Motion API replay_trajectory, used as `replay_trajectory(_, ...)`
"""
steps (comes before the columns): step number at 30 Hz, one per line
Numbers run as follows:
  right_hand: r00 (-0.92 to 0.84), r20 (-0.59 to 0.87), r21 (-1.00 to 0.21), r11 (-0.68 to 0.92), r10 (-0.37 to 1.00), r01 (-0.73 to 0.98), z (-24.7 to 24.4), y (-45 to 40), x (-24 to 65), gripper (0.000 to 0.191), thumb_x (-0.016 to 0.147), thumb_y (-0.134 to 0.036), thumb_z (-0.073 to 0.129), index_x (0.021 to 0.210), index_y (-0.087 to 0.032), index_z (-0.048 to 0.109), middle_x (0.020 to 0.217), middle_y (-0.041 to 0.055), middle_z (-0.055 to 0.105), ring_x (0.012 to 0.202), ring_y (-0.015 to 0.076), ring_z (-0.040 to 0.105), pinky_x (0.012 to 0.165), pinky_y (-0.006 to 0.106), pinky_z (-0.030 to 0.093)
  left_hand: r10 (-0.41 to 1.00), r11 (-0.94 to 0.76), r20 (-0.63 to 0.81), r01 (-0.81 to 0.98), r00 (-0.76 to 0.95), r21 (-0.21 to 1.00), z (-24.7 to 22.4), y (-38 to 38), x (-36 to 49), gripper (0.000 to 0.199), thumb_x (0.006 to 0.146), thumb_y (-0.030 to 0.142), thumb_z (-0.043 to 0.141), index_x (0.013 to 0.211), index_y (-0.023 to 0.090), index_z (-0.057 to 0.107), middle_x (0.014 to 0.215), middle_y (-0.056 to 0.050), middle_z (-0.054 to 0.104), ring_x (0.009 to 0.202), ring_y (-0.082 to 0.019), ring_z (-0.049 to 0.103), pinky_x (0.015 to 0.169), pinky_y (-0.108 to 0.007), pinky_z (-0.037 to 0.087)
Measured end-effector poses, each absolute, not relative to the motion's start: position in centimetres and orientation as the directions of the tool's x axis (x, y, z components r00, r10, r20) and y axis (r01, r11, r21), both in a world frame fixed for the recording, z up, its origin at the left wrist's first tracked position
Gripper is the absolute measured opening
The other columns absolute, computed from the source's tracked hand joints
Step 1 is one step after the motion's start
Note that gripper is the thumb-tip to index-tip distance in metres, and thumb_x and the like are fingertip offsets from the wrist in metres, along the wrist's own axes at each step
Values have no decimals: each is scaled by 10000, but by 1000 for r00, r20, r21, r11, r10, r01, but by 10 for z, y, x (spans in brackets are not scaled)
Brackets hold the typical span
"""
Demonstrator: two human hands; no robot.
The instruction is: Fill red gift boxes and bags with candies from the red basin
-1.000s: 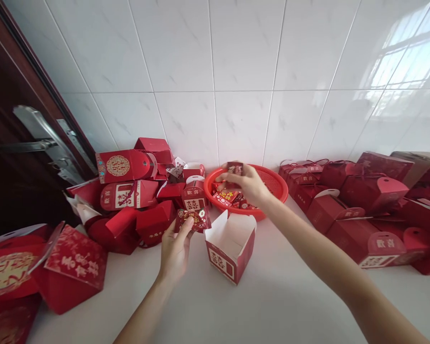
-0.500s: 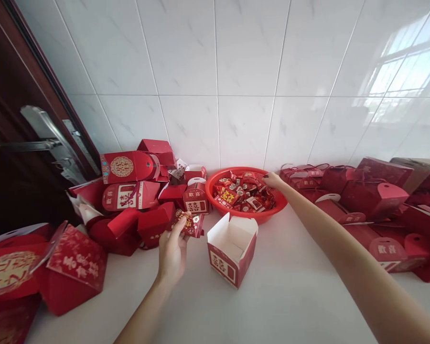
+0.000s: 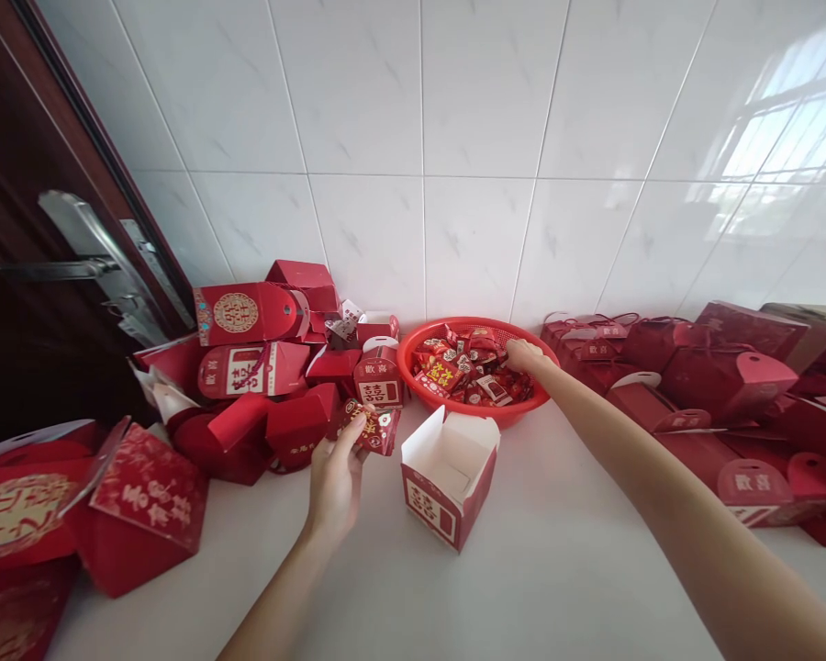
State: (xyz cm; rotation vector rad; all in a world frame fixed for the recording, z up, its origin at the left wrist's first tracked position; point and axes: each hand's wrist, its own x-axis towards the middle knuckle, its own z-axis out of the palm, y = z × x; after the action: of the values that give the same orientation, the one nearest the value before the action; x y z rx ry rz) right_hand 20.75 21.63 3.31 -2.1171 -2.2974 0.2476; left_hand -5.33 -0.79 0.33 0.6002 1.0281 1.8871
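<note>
My left hand (image 3: 337,477) is closed on red candy packets (image 3: 375,430), its thumb on top, just left of an open box. That box (image 3: 447,477) is red outside and white inside, stands upright with its flaps raised, and shows a bare inner floor. Behind it is a red plastic basket (image 3: 413,388) full of red wrapped candies (image 3: 478,367). My right hand (image 3: 525,356) reaches over the basket's right side with its fingertips down among the candies; the fingers are mostly hidden.
Several red gift boxes (image 3: 248,367) are piled on the left, and more boxes (image 3: 716,386) crowd the right. A tiled wall (image 3: 358,229) rises behind the white table (image 3: 557,569). At the far left is a dark door with a metal handle (image 3: 75,269).
My right hand has moved slightly down into the candies from the basket's right rim. My left hand still holds its packets, now turned a little. The view has shifted slightly.
</note>
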Motion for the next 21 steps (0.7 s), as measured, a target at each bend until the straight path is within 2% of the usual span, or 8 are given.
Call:
replay_trajectory(7,-78,-211,-4,79,974,997,40,207,202,343,970,-349,623,1266,-176,600,1280,102,611,1091,232,636,913,434,558,874,-287,41,-446,-485,848,2,-7,-54,410,570,441,891,852,174,762,1007,-72,772,983,-271,700,798,-352,558)
replay_trajectory(12,-76,-240,-27,71,968,997,40,203,198,347,967,-345,627,1265,-169,600,1283,103,611,1100,237,633,922,447,554,883,-288,56,-442,-467,849,0,-8,-55,420,586,441,893,884,174,763,999,-71,769,999,-267,690,803,-345,555)
replay_trajectory(15,-57,-223,-129,29,973,991,41,203,197,329,969,-343,625,1249,-172,609,1270,99,618,1090,231,636,917,439,556,884,-287,57,-441,-465,850,0,-9,-54,393,594,437,893,856,176,761,967,-64,772,991,-256,690,815,-334,549)
replay_trajectory(17,-49,-198,-244,-1,979,970,43,204,200,297,976,-344,616,1220,-175,621,1234,89,634,1051,214,649,890,416,567,885,-279,48,-445,-463,851,1,-9,-53,395,580,439,899,840,175,762,952,-62,773,986,-258,690,811,-332,549)
replay_trajectory(19,-55,-147,-391,-7,988,920,46,205,204,235,948,-309,654,1125,-154,659,1135,80,673,977,197,667,837,374,577,888,-270,40,-450,-458,851,2,-9,-53,416,562,445,906,845,175,766,952,-66,773,990,-268,690,805,-338,552)
replay_trajectory(21,-75,-86,-555,15,994,832,50,203,209,162,843,-231,753,954,-125,701,944,64,716,857,191,682,747,314,572,893,-262,34,-457,-449,850,3,-10,-53,438,551,449,910,864,175,772,954,-70,773,1001,-279,689,810,-350,554)
